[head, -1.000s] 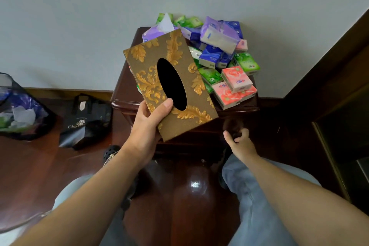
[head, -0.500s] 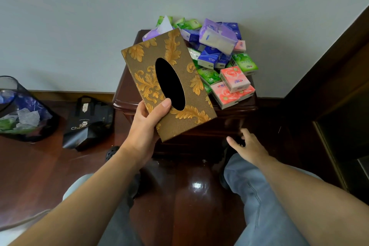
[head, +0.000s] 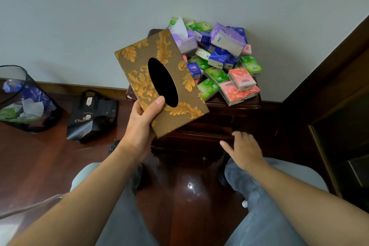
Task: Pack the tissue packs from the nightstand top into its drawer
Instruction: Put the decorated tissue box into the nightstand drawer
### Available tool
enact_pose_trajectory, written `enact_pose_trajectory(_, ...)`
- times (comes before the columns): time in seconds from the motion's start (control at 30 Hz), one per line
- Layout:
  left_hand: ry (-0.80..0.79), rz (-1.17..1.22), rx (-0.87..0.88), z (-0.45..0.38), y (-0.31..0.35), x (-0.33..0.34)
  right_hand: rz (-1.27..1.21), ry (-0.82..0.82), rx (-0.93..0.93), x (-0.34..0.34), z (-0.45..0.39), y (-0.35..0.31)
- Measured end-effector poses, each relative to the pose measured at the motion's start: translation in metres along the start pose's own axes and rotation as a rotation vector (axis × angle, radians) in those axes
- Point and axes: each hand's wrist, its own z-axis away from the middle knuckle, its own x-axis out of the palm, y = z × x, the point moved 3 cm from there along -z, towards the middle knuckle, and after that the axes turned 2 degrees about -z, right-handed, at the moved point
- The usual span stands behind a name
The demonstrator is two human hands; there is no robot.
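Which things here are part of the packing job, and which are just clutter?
Job:
- tissue packs, heaped on the nightstand
- nightstand's drawer front
- left hand, gripping the gold tissue box
- right hand, open near the drawer

Clutter:
- black shopping bag
- waste bin

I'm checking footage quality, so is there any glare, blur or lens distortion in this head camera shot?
Head view: a bright glare spot on the glossy floor between the knees; wide-angle bending curves the dark door frame at right; the nightstand front is deep in shadow; the tissue packs and tissue box cover look sharp.
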Motion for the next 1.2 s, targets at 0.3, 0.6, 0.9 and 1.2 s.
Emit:
enact_pose_trajectory(0.3,0.133,-0.009,0.039,0.039,0.020,-0.056,-0.044,-0.170,-0.066,-0.010,-0.005,-0.110)
enact_pose_trajectory(0.6,0.188,0.013,-0.015,0.067,0.007,-0.091,-0.141,-0.269,-0.272,-0.004,0.033,-0.131)
enact_pose_trajectory(0.9,0.185,-0.036,-0.106,0.081,-0.017,-0.087,-0.075,-0.303,-0.374,-0.003,0.067,-0.137)
enact_pose_trajectory(1.2,0.106,-0.061,-0.172,0.091,-0.038,-0.079,-0.021,-0.429,-0.449,0.007,0.096,-0.133)
